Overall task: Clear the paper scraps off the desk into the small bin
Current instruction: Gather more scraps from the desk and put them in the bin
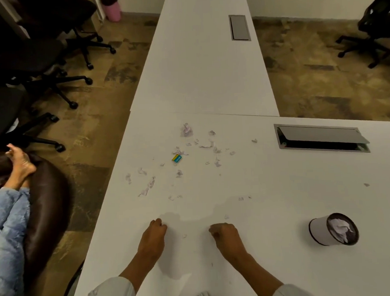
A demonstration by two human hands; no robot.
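Several small paper scraps [191,152] lie scattered over the middle of the white desk [269,185]; a larger crumpled piece [186,130] lies at the far end of the spread. A small white bin [334,229] with a dark rim stands at the right, holding crumpled paper. My left hand [153,235] rests on the desk near the front edge with its fingers curled; nothing shows in it. My right hand [224,236] rests beside it, also curled, left of the bin. A tiny scrap [226,216] lies just beyond my right hand.
A small blue and yellow eraser [177,158] lies among the scraps. An open cable hatch [321,138] is set into the desk at the right. Black office chairs [29,65] stand at the left, where a person's legs rest on a brown beanbag [48,194]. A pink bin [112,8] stands far back.
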